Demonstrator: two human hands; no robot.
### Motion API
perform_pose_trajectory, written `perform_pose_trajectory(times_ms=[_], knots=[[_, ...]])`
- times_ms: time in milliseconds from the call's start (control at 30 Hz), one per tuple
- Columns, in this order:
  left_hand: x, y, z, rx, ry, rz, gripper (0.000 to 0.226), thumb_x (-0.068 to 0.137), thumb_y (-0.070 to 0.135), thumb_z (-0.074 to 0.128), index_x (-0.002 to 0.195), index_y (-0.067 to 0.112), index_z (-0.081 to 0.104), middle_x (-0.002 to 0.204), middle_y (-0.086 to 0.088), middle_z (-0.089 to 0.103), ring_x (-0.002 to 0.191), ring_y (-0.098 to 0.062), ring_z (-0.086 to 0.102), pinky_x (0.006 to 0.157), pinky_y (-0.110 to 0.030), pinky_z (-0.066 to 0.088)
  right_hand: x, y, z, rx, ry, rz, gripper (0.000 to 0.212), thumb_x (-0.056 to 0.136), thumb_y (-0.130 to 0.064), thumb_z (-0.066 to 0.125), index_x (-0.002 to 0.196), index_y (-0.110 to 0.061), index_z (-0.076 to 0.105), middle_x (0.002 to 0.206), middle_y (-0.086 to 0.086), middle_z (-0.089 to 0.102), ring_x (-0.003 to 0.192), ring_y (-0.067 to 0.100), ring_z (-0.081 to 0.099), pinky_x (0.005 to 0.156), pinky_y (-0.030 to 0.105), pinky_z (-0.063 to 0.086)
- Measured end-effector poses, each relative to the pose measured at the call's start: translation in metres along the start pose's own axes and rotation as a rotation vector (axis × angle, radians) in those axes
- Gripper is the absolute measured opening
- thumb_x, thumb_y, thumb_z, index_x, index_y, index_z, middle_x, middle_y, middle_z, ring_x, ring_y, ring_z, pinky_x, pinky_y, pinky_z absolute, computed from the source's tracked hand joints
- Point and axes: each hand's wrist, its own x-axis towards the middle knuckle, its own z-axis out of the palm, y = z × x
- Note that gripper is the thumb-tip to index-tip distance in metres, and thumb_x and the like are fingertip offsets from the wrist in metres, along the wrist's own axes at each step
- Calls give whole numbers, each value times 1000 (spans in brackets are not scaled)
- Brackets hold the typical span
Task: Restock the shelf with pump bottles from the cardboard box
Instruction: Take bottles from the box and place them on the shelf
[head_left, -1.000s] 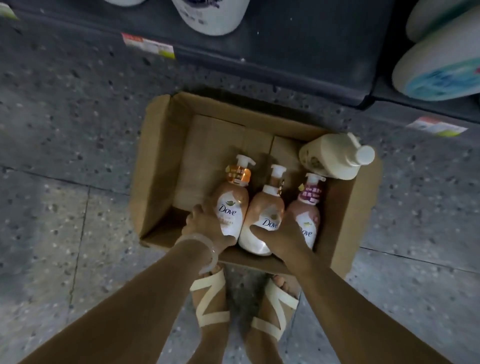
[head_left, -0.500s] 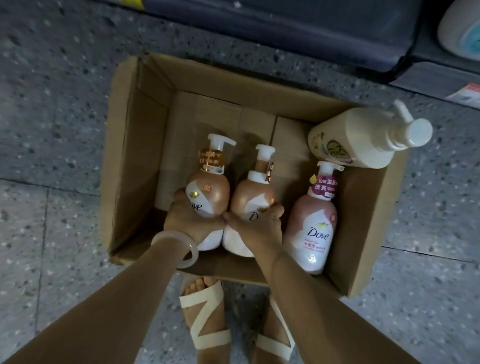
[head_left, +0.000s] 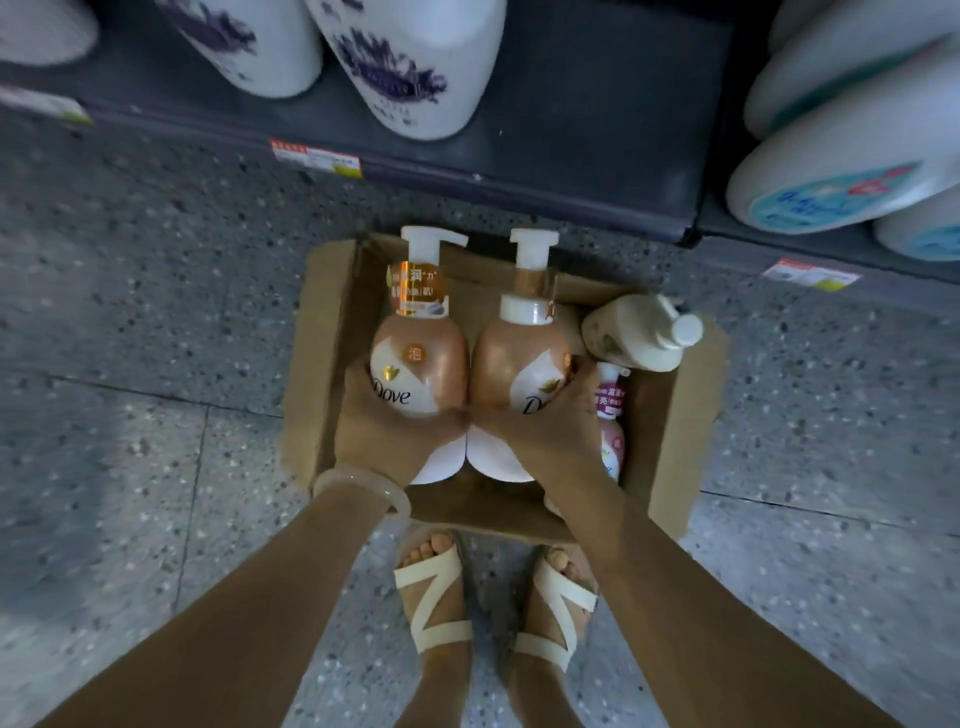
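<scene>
Since half a second ago both bronze pump bottles have risen out of the cardboard box (head_left: 670, 415), side by side and touching. The left hand (head_left: 387, 431) wraps the left bottle (head_left: 418, 358); the right hand (head_left: 550, 431) wraps the right bottle (head_left: 519, 364). Each is grasped low on its rounded belly, so a tall top-heavy pump could tip or slip on the way to the shelf (head_left: 571, 130). Left in the box: a pink pump bottle (head_left: 610, 415) at the right wall and a cream bottle (head_left: 639, 332) lying in the far right corner
</scene>
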Motion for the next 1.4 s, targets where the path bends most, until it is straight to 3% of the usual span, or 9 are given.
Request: perform_pose_trajectory(times_ms=[133,233,400,467,600,733,800,1067,1400], knots=[[-61,66,-42,-104,50,173,78,46,32,88,109,32,42,96,16,57,94,-11,58,71,-20,47,-66,-68,-56,126,40,-71,98,50,-32,88,128,-26,29,121,-2,53,107,17,53,85,28,46],[-107,124,-78,-89,60,300,70,37,52,80,96,50,44,94,20,62,91,-2,63,76,-31,54,-124,-121,-101,144,123,-177,84,51,-30,89,119,-16,42,99,-7,56,84,8,55,51,3,40],[-187,221,-134,-127,130,520,62,44,43,81,96,40,47,84,19,58,79,8,59,61,-2,41,-215,-201,-162,284,243,-340,78,55,-16,89,107,-25,31,89,-16,48,77,-3,52,59,6,42],[-223,256,-157,-184,78,563,71,40,41,80,104,27,53,92,13,62,83,4,61,62,-6,42,-250,-226,-188,346,251,-381,82,53,-18,89,107,-30,28,90,-18,49,78,-6,52,59,8,41],[-300,313,-192,-191,54,684,71,41,35,78,101,36,41,102,9,57,91,-3,59,73,-23,49,-315,-261,-243,420,317,-481,87,46,-26,90,107,-34,29,94,-18,53,85,7,59,74,30,47],[-368,362,-203,-140,83,803,92,40,42,78,121,24,37,120,4,52,110,-18,54,89,-38,47,-371,-281,-299,492,380,-573,96,43,-33,86,119,-33,28,99,-13,51,84,1,55,70,23,44],[-399,385,-201,-136,72,875,99,41,42,79,129,22,36,123,4,50,113,-18,52,93,-40,46,-395,-285,-331,515,437,-608,93,49,-27,88,120,-32,27,94,-17,47,78,-5,50,65,18,40],[-546,470,-143,-197,-66,1118,101,40,44,79,128,22,35,126,0,51,115,-21,52,96,-40,46,-483,-264,-495,575,676,-704,88,49,-29,86,116,-26,29,108,-5,46,93,13,50,75,25,38],[-758,499,5,-294,-224,1287,107,43,36,81,135,15,31,132,-5,46,120,-24,48,99,-42,43,-568,-139,-707,579,888,-774,87,48,-33,87,108,-33,24,103,-9,49,93,14,51,76,28,40]])
